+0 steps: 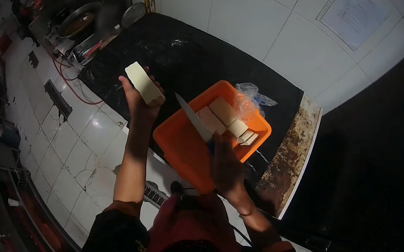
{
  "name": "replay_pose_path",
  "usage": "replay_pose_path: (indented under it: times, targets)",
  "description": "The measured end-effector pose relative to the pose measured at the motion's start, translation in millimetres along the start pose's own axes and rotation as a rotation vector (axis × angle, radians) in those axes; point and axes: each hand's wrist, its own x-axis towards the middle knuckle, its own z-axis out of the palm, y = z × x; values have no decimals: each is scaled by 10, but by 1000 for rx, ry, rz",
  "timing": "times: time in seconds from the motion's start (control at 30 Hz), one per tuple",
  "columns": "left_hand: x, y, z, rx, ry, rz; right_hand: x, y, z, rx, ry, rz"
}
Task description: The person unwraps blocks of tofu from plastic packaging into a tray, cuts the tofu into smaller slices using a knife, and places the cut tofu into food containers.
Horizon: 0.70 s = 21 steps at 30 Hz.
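Note:
My left hand (142, 95) holds up a long, pale block (141, 81), like paneer or tofu, left of the orange tub, with the thumb along one side and fingertips on the other. In my right hand (226, 166) is a knife (193, 117), my fingers wrapped round its mostly hidden handle. The blade points up and left across the orange tub (177, 146), apart from the held block. Inside the tub lie larger pale blocks (212, 121) and several smaller cut pieces (249, 137) towards its right side.
A crumpled clear plastic bag (255, 96) lies at the tub's back edge on the black counter (171, 51). Farther left stand a wok (79, 20) and a round lid or strainer (134, 15). The counter's right edge (287, 156) looks worn. A tiled wall (243, 10) rises behind.

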Motion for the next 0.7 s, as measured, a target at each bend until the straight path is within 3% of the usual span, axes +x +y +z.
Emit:
replay_pose_path:
  times: [0.03,0.17,0.43,0.47,0.5,0.63,0.7]
  targets:
    - [-104,21,19,-2,9,7,52,-32,75,-134,-36,21]
    - [-532,239,48,170,28,35,-31,199,-107,52,66,-1]
    - [-840,-48,-408,-7,-69,-57,48,632,-318,-26,277,56]
    - [-811,-135,-535,-44,-197,-63,33,557,-284,117,259,68]
    - [-836,-188,-547,-55,-195,-64,13,473,-237,261,240,83]
    - [-979,-396,-522,236,-301,-170,132,53,55,370,237,76]
    - [-1076,-471,-559,325,-304,-350,254,-1,229,361,259,-17]
